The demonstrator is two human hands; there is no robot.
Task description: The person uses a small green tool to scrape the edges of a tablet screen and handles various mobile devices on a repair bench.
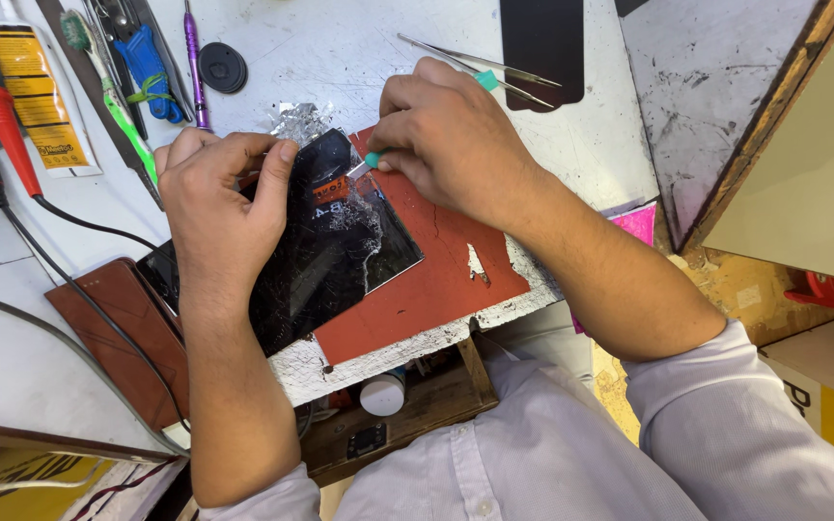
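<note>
Left hand (224,193) pressed on cracked phone (325,256), fingers curled over top edge, hiding upper part. Phone lies tilted on red mat (436,280) at counter (340,48) edge; lower end cut off by left forearm. Right hand (446,135) pinches thin teal-handled tool (371,160); tip at phone top, metal end hardly visible, handle mostly hidden in fist. Crumpled foil (296,121) just behind phone. Tweezers (494,69) partly behind right hand. Brown case (127,333) under left forearm, partly covered.
</note>
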